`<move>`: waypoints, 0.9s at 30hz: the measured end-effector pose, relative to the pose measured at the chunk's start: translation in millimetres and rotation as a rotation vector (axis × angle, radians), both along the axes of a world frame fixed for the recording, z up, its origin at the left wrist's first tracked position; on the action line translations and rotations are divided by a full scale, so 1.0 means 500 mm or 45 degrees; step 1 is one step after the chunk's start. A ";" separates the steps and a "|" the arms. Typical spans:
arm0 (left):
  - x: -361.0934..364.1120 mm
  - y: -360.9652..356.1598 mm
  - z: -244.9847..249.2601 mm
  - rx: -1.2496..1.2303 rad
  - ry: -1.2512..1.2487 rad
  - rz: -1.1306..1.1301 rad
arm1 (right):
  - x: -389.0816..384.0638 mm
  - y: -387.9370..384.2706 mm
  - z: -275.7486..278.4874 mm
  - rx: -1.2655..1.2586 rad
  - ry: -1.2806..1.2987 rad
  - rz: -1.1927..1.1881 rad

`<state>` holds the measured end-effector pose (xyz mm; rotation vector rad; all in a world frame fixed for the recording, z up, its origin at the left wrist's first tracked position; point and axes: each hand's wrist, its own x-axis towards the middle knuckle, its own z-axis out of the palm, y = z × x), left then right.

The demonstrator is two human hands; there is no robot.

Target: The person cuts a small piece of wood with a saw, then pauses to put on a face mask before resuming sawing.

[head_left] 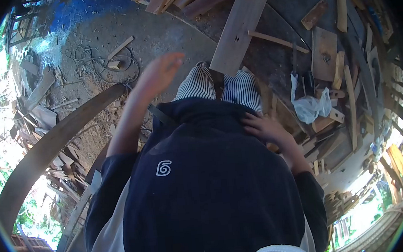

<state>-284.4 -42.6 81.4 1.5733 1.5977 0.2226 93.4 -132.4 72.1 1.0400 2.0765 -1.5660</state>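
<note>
My left hand reaches forward over the floor, its fingers stretched out and slightly blurred, with nothing visible in it. Near it on the floor lies a tangle of thin cord with a thin wood stick beside it. My right hand rests against the side of my dark shirt, fingers apart and holding nothing that I can see. Between my legs in striped trousers, a long wooden board extends forward. A thin wood strip touches the board's right edge.
A long curved timber spans the left side. Wood scraps lie heaped beneath it. At right are a crumpled plastic bag, a short plank and several offcuts. Reddish wood pieces lie at the top.
</note>
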 end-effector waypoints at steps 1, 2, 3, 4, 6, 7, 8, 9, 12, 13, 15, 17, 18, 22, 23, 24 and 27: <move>0.024 -0.005 -0.011 0.017 0.007 0.010 | 0.073 -0.018 -0.032 0.197 -0.308 0.141; 0.048 -0.014 -0.025 -0.062 -0.089 0.030 | 0.140 -0.023 -0.064 -0.042 -0.249 -0.233; 0.071 -0.019 -0.050 -0.144 -0.187 0.048 | 0.186 -0.024 -0.097 -0.288 -0.184 -0.605; 0.091 -0.022 -0.086 -0.138 -0.183 0.047 | 0.198 0.002 -0.087 -0.130 -0.386 -0.671; 0.141 -0.016 -0.164 -0.050 -0.185 -0.034 | 0.253 0.036 -0.129 0.265 -0.442 -0.877; 0.175 -0.005 -0.204 -0.031 -0.195 -0.048 | 0.294 0.050 -0.180 0.509 -0.293 -1.005; 0.214 0.005 -0.237 0.205 -0.126 -0.056 | 0.304 0.072 -0.213 0.529 -0.303 -1.017; 0.257 0.012 -0.263 0.437 -0.059 -0.057 | 0.304 0.096 -0.236 0.734 -0.252 -1.164; 0.367 0.068 -0.300 0.788 -0.010 -0.044 | 0.287 0.119 -0.283 1.118 -0.303 -1.246; 0.396 0.088 -0.311 0.812 -0.016 -0.052 | 0.276 0.118 -0.302 1.251 -0.422 -1.174; 0.450 0.129 -0.342 1.196 0.114 -0.064 | 0.253 0.103 -0.333 1.289 -0.437 -1.154; 0.512 0.161 -0.368 1.311 0.100 -0.143 | 0.246 0.081 -0.351 1.319 -0.471 -1.096; 0.538 0.177 -0.377 1.416 0.092 -0.234 | 0.252 0.073 -0.364 1.280 -0.375 -1.156; 0.598 0.210 -0.419 1.215 0.429 -0.454 | 0.255 0.054 -0.379 1.395 -0.272 -1.228; 0.594 0.211 -0.411 1.146 0.449 -0.509 | 0.247 0.052 -0.373 1.378 -0.227 -1.262; 0.589 0.209 -0.404 1.072 0.468 -0.569 | 0.236 0.047 -0.368 1.354 -0.185 -1.300; 0.570 0.214 -0.408 0.942 0.446 -0.615 | 0.188 0.044 -0.341 1.128 -0.083 -1.382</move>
